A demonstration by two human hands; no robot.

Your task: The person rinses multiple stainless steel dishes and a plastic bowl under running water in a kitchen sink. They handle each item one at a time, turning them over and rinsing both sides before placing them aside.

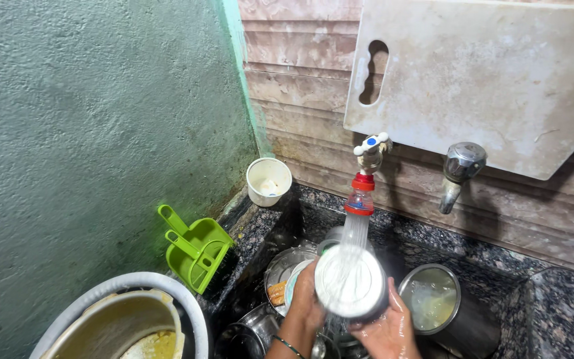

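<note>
Under the running tap (371, 154), at about six o'clock of the view, a round steel vessel (350, 280) is held bottom-up in the stream. Left hand (307, 299) wraps its rim at nine o'clock, fingers closed on it; right hand (388, 326) clamps it from five o'clock. By the look of it, rinsing is the step in hand, and turning the vessel so water reaches every side seems the next call, with a firm wet grip. At three o'clock stands a steel pot (433, 299) in the sink (499, 266); a green dustpan (197, 249) leans at nine o'clock.
</note>
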